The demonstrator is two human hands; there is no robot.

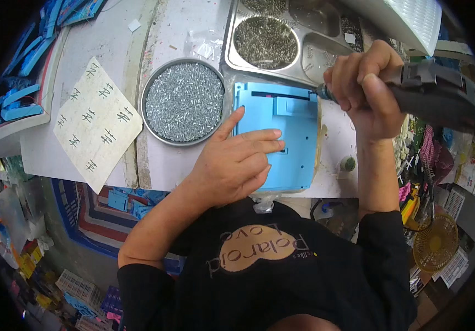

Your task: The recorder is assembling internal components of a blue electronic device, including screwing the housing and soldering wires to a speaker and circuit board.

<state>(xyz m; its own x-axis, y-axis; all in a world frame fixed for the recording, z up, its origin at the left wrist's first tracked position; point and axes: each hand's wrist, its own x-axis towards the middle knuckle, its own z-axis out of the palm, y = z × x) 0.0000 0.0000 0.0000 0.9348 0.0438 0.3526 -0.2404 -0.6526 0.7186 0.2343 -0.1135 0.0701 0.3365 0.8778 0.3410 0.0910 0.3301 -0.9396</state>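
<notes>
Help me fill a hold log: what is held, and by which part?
The right hand holds a dark handheld tool by the end nearest the blue panel; the left hand rests on that panel.

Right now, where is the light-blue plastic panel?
In the head view, the light-blue panel lies just right of centre, under the left hand, right of the round pan and nearer than the steel tray.

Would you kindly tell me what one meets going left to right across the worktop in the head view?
Pale paper sheet, small silvery parts in a round dish, light blue plastic panel, right hand.
</notes>
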